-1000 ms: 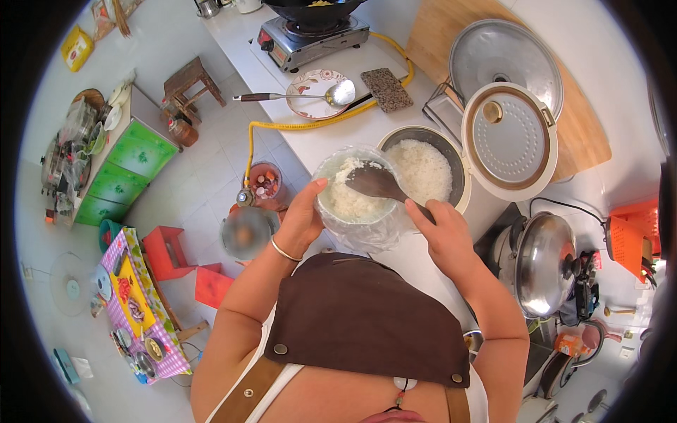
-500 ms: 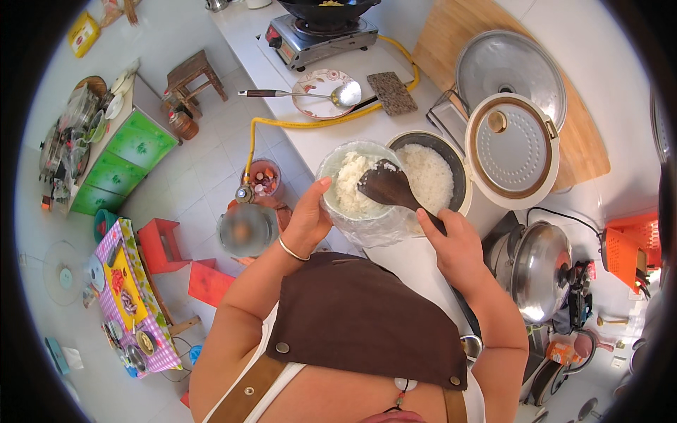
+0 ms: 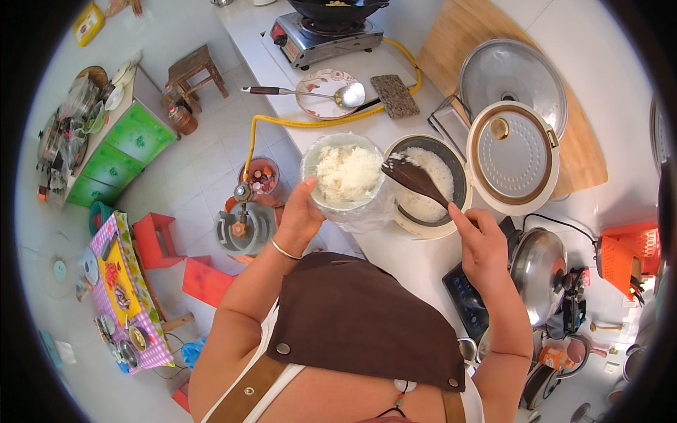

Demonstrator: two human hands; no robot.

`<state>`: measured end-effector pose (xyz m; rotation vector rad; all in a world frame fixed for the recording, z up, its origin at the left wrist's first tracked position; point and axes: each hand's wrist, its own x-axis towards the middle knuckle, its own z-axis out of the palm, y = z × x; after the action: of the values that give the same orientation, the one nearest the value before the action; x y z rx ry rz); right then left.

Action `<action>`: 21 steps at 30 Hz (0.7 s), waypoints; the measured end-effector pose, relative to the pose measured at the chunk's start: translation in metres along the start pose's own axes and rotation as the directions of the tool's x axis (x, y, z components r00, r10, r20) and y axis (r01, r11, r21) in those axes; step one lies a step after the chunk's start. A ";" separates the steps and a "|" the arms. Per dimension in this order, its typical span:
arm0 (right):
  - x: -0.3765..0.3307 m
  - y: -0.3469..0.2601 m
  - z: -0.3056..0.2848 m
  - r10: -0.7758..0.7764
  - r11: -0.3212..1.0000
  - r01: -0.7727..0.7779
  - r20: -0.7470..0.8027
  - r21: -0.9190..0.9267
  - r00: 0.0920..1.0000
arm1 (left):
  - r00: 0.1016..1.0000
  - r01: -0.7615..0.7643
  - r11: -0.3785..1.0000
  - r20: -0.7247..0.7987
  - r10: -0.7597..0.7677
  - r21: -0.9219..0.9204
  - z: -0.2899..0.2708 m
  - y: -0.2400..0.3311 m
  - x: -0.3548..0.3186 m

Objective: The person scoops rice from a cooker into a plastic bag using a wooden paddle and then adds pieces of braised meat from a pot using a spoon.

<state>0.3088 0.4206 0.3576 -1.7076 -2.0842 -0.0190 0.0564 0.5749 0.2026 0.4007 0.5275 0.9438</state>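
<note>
My left hand grips the side of a bowl wrapped in clear plastic, held up at the counter's edge. White cooked rice is heaped inside it. My right hand is closed round the handle of a dark brown rice paddle. The paddle's blade, with a few grains on it, is over the open rice cooker, whose dark inner pot holds more rice. Beside the pot, the cooker's raised lid shows its perforated inner face.
Behind the bowl are a patterned plate with a metal spatula across it, and a gas stove bearing a wok. A yellow hose runs over the counter to a gas cylinder. A domed steel pot lid stands at right.
The paddle has moved right, from the bowl to over the cooker. The bowl has shifted slightly left, and the rice in it now shows in full.
</note>
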 end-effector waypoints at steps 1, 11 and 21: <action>0.003 -0.004 0.000 0.014 0.995 -0.012 -0.021 0.095 1.000 | 1.000 0.004 1.000 0.021 -0.003 -0.010 0.002 -0.001 -0.002; 0.015 -0.029 0.036 0.064 0.997 -0.068 0.132 0.032 0.989 | 0.984 -0.060 0.995 0.161 0.072 -0.076 0.015 -0.015 -0.010; 0.025 -0.023 0.031 0.126 0.952 -0.116 -0.016 0.284 0.992 | 0.988 0.052 0.996 0.147 -0.041 -0.076 0.014 -0.019 -0.018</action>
<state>0.2737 0.4475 0.3441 -1.6412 -1.8509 0.2732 0.0683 0.5488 0.2083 0.3808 0.3642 0.8803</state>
